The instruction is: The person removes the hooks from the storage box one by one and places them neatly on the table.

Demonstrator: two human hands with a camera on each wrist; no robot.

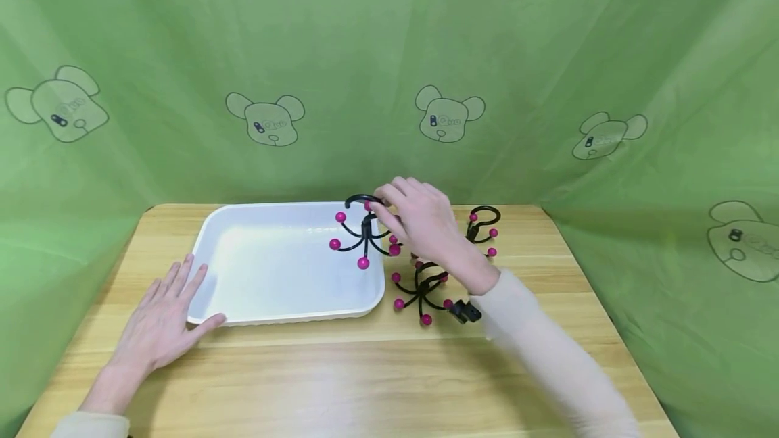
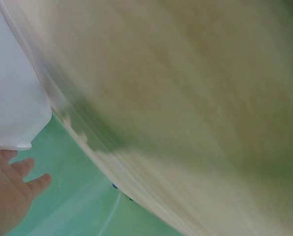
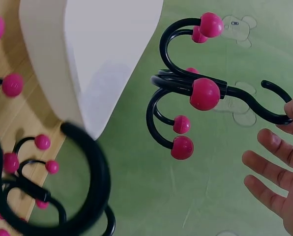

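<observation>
My right hand [image 1: 420, 218] pinches the hook end of a black multi-arm hanger [image 1: 366, 230] with pink ball tips. In the head view, this hanger overlaps the right end of a white tray [image 1: 286, 320]. The right wrist view shows the held hanger [image 3: 225, 91] in the air, its hook between thumb and fingers. My left hand [image 1: 159, 316] lies with fingers spread at the tray's front left corner. Left wrist view: the left fingers [image 2: 38, 184] are straight, close to the tray [image 2: 18, 88].
Right of the tray, more hangers of the same kind rest on the wooden table [image 1: 292, 384]: one in front [image 1: 422, 288] and one farther back [image 1: 472, 232], partly behind the right arm. A small black block [image 1: 465, 311] shows by the right wrist. Green cloth [image 1: 365, 53] surrounds the table.
</observation>
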